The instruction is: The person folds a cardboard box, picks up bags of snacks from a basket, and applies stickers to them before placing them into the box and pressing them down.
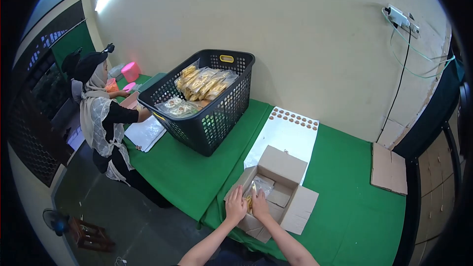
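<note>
An open cardboard box (pixel 298 202) stands at the table's front edge, its flaps folded outward. Inside, at its left side, lies a clear plastic bag (pixel 264 185) with yellowish pieces in it. My left hand (pixel 236 206) rests at the box's left wall beside the bag, fingers pointing forward; whether it grips anything I cannot make out. My right hand (pixel 259 204) reaches into the box and touches the bag, its fingers partly spread.
A black basket (pixel 217 123) of filled bags stands left of the box on the green cloth (pixel 345 192). Behind the box lies a white sheet (pixel 283 135) with round stickers. A co-worker (pixel 101 108) stands at the far left. Flat cardboard (pixel 389 168) lies at right.
</note>
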The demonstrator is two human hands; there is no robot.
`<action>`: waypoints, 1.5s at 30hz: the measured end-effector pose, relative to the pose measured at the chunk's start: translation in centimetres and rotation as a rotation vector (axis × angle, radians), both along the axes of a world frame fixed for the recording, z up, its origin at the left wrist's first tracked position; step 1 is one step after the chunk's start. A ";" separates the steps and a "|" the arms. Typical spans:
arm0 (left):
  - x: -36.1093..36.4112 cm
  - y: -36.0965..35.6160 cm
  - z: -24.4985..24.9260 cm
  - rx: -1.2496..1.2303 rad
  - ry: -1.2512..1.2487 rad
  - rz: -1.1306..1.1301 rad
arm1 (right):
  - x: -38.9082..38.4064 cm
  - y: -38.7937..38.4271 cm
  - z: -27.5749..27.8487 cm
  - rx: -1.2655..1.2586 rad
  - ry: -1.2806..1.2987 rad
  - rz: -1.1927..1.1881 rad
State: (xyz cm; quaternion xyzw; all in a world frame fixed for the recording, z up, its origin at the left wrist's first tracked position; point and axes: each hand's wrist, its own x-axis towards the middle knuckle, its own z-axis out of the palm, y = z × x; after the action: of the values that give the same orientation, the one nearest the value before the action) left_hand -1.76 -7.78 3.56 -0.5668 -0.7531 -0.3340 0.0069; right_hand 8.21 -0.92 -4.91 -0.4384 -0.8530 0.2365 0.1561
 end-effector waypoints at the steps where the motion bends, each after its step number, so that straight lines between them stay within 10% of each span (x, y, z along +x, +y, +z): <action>1: 0.0 0.0 0.1 0.004 0.006 -0.001 | 0.1 -0.7 1.2 -0.017 -0.128 0.015; 8: -0.5 0.1 -0.4 0.061 -0.037 0.015 | -1.5 2.2 2.0 -0.256 -0.542 0.132; 20: -2.4 0.2 -1.1 -0.008 -0.235 -0.113 | -1.5 2.6 3.8 -0.259 -0.407 0.019; 24: -2.6 0.6 -6.9 -0.087 -0.491 -0.218 | -3.2 3.6 0.8 -0.327 -0.491 -0.086; 27: -7.5 0.9 2.0 -0.350 -0.961 -0.458 | -3.8 3.4 2.5 -0.331 -0.600 -0.136; 28: -8.6 2.7 -1.9 0.020 -1.025 -0.403 | -3.4 3.2 0.5 -0.292 -0.549 -0.152; 30: -14.4 4.7 5.4 0.241 -1.095 -0.298 | -3.2 3.1 -1.9 -0.207 -0.452 -0.184; 35: -26.0 5.5 13.9 0.886 -0.325 -0.202 | -3.4 2.1 -0.6 -0.009 -0.366 -0.207; 45: -34.8 9.7 14.0 0.621 0.101 -0.045 | -3.0 3.2 1.4 -0.146 -0.301 -0.178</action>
State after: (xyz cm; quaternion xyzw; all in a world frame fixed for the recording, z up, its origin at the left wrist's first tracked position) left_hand -36.60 1.95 17.60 -0.5700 -0.6012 -0.5195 0.2094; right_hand 5.18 2.29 -3.52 -0.5527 -0.8051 0.2145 0.0147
